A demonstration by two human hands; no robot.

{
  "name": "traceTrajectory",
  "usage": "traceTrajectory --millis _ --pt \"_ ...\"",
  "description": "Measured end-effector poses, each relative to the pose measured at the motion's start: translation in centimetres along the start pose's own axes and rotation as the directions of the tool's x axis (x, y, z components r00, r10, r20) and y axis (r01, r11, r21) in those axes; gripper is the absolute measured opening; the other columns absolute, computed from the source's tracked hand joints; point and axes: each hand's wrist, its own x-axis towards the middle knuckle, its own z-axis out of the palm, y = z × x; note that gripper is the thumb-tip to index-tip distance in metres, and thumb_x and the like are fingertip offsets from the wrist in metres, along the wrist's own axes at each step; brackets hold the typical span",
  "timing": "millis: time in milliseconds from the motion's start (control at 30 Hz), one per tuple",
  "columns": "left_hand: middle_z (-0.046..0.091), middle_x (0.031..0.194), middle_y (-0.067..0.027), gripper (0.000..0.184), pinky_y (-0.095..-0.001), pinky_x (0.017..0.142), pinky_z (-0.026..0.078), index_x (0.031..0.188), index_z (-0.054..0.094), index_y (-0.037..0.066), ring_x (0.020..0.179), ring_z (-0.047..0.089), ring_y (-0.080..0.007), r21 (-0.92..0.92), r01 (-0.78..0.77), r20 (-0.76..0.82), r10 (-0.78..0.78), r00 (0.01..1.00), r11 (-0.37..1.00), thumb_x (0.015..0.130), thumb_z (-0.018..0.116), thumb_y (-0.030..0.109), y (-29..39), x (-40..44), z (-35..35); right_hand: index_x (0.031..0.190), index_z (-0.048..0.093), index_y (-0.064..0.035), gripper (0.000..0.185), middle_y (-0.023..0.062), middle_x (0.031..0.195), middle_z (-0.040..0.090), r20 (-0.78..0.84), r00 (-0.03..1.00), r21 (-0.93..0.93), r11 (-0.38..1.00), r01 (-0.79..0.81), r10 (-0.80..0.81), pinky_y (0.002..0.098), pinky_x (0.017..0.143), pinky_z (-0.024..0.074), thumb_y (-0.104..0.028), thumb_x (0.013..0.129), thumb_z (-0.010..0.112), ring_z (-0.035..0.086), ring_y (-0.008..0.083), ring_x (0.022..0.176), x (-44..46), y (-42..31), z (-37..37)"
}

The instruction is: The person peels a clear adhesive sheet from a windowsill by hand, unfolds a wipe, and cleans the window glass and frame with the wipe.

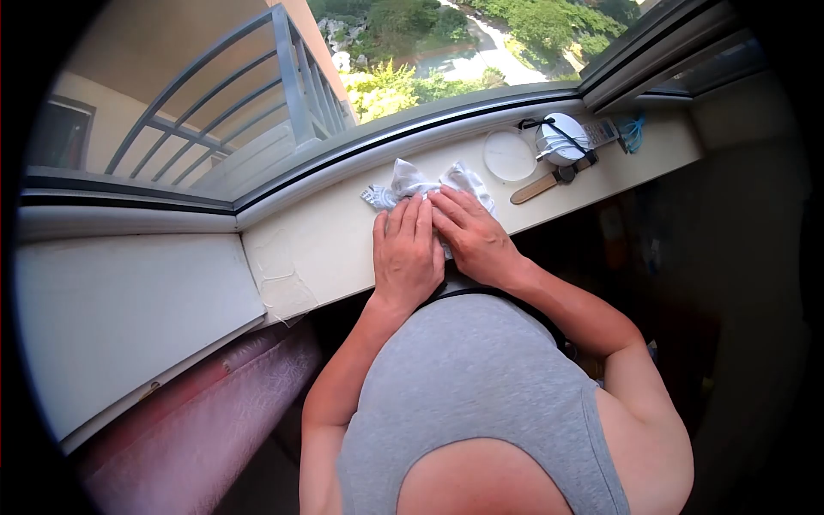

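A crumpled white cloth (412,178) with a grey pattern at its left end lies on the windowsill. Its folds stick up beyond my fingertips. My left hand (407,251) is closed on the near middle of the cloth, fingers side by side and bent down onto it. Close beside it, my right hand (470,236) grips the cloth's right part, its fingertips nearly meeting the left ones. My palms and fingers hide the middle of the cloth, and the thumbs are mostly out of sight.
Right of the cloth, the windowsill (330,245) bears a round white lid (509,155), a white round device with a wound cable (562,139), a brown-strapped watch (536,187), a grey remote (601,132) and a blue cord (633,133). The window (283,176) borders the far side.
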Motion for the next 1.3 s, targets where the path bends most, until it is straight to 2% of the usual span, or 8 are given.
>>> traceTrajectory --millis 400,567,700,867,967,1033,1100,1300 --pt "0.069 0.152 -0.0234 0.053 -0.0552 0.127 0.043 0.151 0.066 -0.005 0.145 0.062 -0.0407 0.15 0.321 -0.213 -0.286 0.934 0.935 0.101 0.072 0.012 -6.3 -7.7 -5.4 0.154 0.067 0.0016 0.056 0.0225 0.163 0.064 0.019 0.957 0.181 0.943 0.28 -0.288 0.0562 0.133 0.0446 -0.007 0.099 0.076 0.058 0.0438 0.156 8.0 -7.8 7.9" --pt "0.07 0.15 -0.0238 0.053 -0.055 0.125 0.045 0.151 0.066 -0.006 0.143 0.063 -0.0416 0.148 0.299 -0.214 -0.265 0.94 0.943 0.101 0.072 0.012 -5.8 -6.9 -4.7 0.151 0.068 0.0017 0.052 0.0219 0.161 0.065 -0.021 0.957 0.188 0.939 0.287 -0.288 0.0562 0.131 0.0469 -0.01 0.101 0.075 0.061 0.0427 0.154 7.5 -6.9 7.5" --pt "0.071 0.147 -0.0252 0.052 -0.0554 0.122 0.047 0.148 0.067 -0.007 0.14 0.065 -0.0434 0.127 0.208 -0.193 -0.182 0.964 0.97 0.099 0.072 0.01 -4.2 -4.5 -3.1 0.152 0.068 0.0007 0.052 0.0209 0.162 0.065 -0.024 0.979 0.161 0.965 0.205 -0.204 0.0558 0.132 0.0469 -0.01 0.101 0.074 0.06 0.0425 0.155 5.7 -4.8 5.4" --pt "0.072 0.142 -0.0247 0.055 -0.0546 0.118 0.049 0.145 0.068 -0.007 0.135 0.066 -0.0422 0.064 0.04 -0.147 -0.03 0.989 0.997 0.093 0.075 0.011 -1.3 -1.0 -0.2 0.153 0.068 0.002 0.056 0.0224 0.162 0.065 -0.007 0.998 0.106 0.993 0.055 -0.055 0.0543 0.132 0.0467 0.0 0.098 0.076 0.058 0.0453 0.156 2.0 -1.4 1.6" --pt "0.072 0.14 -0.0237 0.056 -0.0535 0.116 0.05 0.144 0.069 -0.006 0.133 0.066 -0.0408 -0.024 -0.004 -0.094 0.002 0.996 1.0 0.091 0.076 0.012 0.1 0.5 0.8 0.153 0.069 0.0017 0.056 0.0229 0.163 0.065 -0.014 1.0 0.109 0.994 -0.001 0.003 0.0541 0.132 0.0472 0.004 0.097 0.075 0.057 0.0458 0.158 0.3 -0.2 -0.2" --pt "0.072 0.139 -0.0227 0.056 -0.0525 0.115 0.05 0.144 0.069 -0.005 0.131 0.066 -0.0395 -0.017 -0.021 -0.075 0.02 0.997 1.0 0.091 0.077 0.014 0.4 0.7 0.8 0.154 0.068 0.0015 0.055 0.0228 0.162 0.065 -0.01 1.0 0.119 0.993 -0.01 0.011 0.0545 0.132 0.0465 0.001 0.099 0.073 0.057 0.0464 0.157 0.0 0.0 -0.7" --pt "0.072 0.137 -0.0213 0.055 -0.0526 0.115 0.05 0.142 0.07 -0.004 0.132 0.066 -0.0388 -0.016 -0.039 -0.095 0.037 0.995 0.999 0.091 0.077 0.014 0.0 0.6 0.5 0.153 0.069 0.0009 0.057 0.0229 0.162 0.065 -0.012 1.0 0.12 0.993 -0.012 0.013 0.054 0.132 0.0475 0.006 0.097 0.074 0.056 0.0461 0.158 0.3 -0.3 -0.7" --pt "0.074 0.136 -0.0178 0.051 -0.0517 0.115 0.049 0.139 0.071 -0.002 0.13 0.068 -0.0366 -0.001 0.093 -0.108 -0.093 0.99 0.996 0.092 0.077 0.014 -2.5 -2.0 -1.4 0.153 0.069 0.0004 0.056 0.0224 0.162 0.064 0.015 0.995 0.166 0.982 0.093 -0.097 0.0535 0.131 0.0484 0.004 0.097 0.076 0.056 0.0458 0.157 3.3 -2.1 2.0"
